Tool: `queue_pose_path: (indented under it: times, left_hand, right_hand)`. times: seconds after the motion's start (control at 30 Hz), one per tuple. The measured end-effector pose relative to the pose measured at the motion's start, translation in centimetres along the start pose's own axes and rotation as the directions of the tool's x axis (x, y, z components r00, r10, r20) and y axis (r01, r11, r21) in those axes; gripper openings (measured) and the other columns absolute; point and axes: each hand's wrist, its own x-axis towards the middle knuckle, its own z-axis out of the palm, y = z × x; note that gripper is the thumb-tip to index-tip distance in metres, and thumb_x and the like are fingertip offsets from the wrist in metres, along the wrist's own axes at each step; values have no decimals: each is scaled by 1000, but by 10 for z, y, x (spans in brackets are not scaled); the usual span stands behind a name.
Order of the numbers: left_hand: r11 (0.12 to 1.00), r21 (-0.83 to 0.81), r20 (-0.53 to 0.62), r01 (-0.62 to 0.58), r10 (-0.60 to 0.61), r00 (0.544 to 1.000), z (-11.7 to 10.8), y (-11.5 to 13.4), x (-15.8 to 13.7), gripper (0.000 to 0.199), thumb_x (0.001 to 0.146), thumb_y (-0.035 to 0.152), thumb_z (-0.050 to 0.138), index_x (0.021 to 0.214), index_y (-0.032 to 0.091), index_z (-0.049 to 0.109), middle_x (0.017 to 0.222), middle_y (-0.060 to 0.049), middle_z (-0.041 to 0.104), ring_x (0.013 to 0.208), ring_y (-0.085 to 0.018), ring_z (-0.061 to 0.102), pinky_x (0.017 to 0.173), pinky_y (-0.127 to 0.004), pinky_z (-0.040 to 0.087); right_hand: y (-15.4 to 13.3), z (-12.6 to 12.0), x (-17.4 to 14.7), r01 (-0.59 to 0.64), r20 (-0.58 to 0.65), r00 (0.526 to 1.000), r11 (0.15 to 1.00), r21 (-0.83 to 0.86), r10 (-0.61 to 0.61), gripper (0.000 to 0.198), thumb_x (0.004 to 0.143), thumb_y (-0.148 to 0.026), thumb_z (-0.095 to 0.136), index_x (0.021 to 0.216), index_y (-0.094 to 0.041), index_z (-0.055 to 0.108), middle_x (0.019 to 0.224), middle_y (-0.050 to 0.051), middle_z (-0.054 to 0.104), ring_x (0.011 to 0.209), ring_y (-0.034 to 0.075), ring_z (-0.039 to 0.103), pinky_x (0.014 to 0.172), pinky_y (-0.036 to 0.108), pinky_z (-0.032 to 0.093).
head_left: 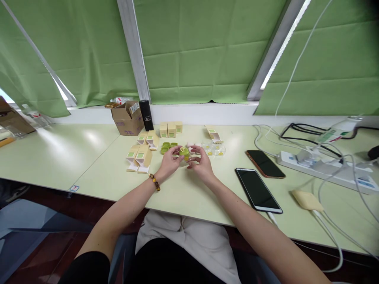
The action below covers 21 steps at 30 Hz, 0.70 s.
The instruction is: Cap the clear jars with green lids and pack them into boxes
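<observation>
Between my two hands, just above the table, is a small clear container with a green top (184, 153) and something yellow inside. My left hand (171, 161) grips it from the left with thumb and fingers. From the right, my right hand (201, 163) has its curved fingers around its other side. Several green square pieces (168, 147) lie just beyond my left hand. Past my right hand stand several clear containers (218, 149) with yellow bits in them. A pinkish white thing behind the fingers is partly hidden.
Cream boxes stand open at the left (143, 154) and upright at the back (171, 129). One open box (213, 133) lies back right. A cardboard box (127, 120) and black cylinder (145, 114) are behind. Two phones (258, 190), a power strip (322, 170) and cables occupy the right.
</observation>
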Motion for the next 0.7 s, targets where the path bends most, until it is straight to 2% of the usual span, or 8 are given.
queue_pose_path:
  times: [0.13,0.3,0.4,0.53,0.6,0.7]
  left_hand:
    - [992,115,15,-60,59,998,-2,-6,-1,42,84,35,84,121,18,74,123,-14,73,102,-25,68,96,-44,58]
    - [970,225,78,-88,72,994,-2,-8,-7,37,83,27,82,119,21,77,115,-12,75,99,-27,67,101,-48,57]
    - [961,269,127,-71,38,991,-1,-6,-10,37,80,20,82,116,23,78,113,-11,76,97,-29,67,100,-49,57]
    - [949,307,148,-78,34,988,0,-3,-11,39,77,15,80,115,23,78,112,-11,76,95,-30,67,100,-51,57]
    - [951,292,148,-100,58,987,0,-2,-12,40,75,15,81,114,24,78,111,-11,76,94,-29,67,100,-50,57]
    - [947,294,153,-126,83,985,-1,-2,-12,40,74,16,82,113,23,77,109,-11,76,95,-29,67,100,-49,56]
  right_hand:
    - [5,-6,5,34,-109,993,996,-86,-43,52,73,-27,73,123,-28,60,125,8,57,82,19,62,60,35,60]
    - [0,-18,11,153,-236,945,946,-286,-224,31,83,-28,65,114,-26,65,114,8,65,86,22,60,80,42,57]
    - [-2,-27,18,161,-265,917,884,-440,-299,29,86,-26,58,114,-24,66,113,9,68,89,24,61,89,46,54]
    - [-3,-41,37,95,-281,912,820,-564,-299,32,88,-25,53,117,-22,68,118,11,71,98,28,61,98,51,50]
    - [-5,-48,50,27,-281,918,750,-661,-281,34,89,-23,52,117,-21,71,123,14,71,107,32,60,102,54,47]
    - [-8,-60,74,-54,-231,942,571,-819,-243,34,90,-22,53,116,-21,75,134,17,68,121,38,52,105,60,41]
